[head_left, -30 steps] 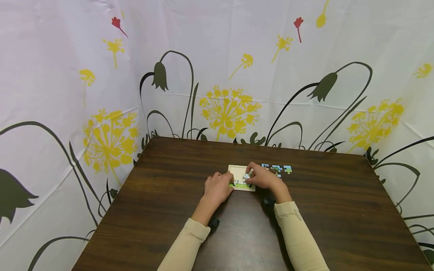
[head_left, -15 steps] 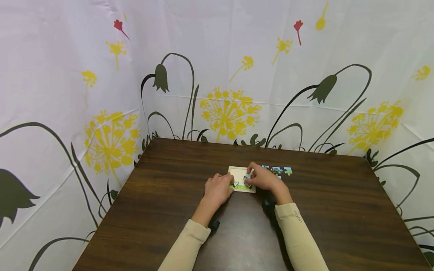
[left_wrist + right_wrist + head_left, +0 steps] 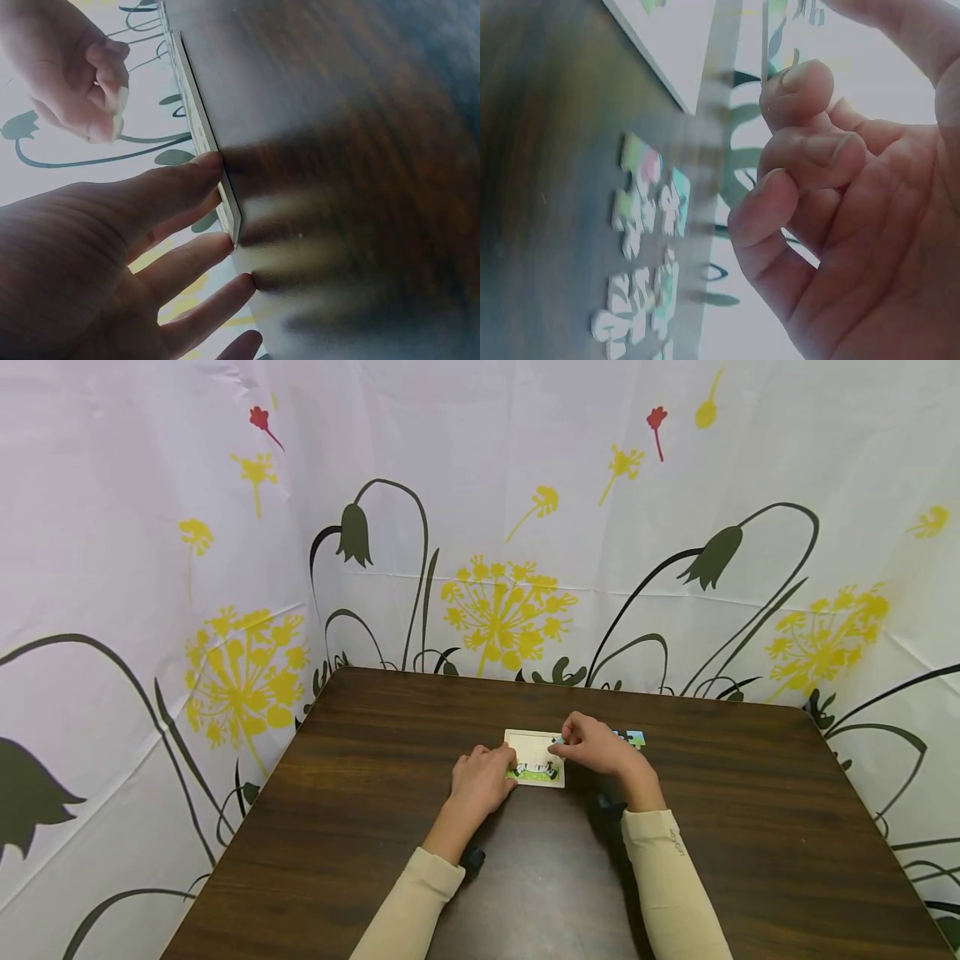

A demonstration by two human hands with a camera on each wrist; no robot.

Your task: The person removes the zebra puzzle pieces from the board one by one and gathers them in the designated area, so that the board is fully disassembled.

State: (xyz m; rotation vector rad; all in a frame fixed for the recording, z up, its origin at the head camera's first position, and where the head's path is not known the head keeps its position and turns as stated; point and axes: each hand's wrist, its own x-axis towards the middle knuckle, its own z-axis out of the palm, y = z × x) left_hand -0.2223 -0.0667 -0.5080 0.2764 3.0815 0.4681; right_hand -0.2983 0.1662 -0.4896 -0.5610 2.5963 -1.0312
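Steadying the tray [image 3: 533,750] with your left hand [image 3: 480,777], you've got the base flat on the table [image 3: 375,760] right in front of you. That hand's fingers are spread and fairly straight, thumb against the near edge, fingertips round the left corner: braced, not clenched. Over on the other side, your right hand [image 3: 597,748] is clamped on a piece [image 3: 119,112], thumb and index finger pinching it clear above the tray's right part. Its picture side is too small to read, so no telling which bit of the scene it carries. Down inside the tray, a filled strip [image 3: 537,772] of grass and black-and-white shapes runs along the near side, while the rest shows bare backing. Out to the right, loose pieces [image 3: 639,176] lie on the table, blurred in the right wrist view and partly behind your hand from above.

So this looks like the fitting step, a second row barely begun. What it calls for now, by my reading: turn the piece to match the strip, lower it level beside the right wall, then press it flat without letting the corner slip.
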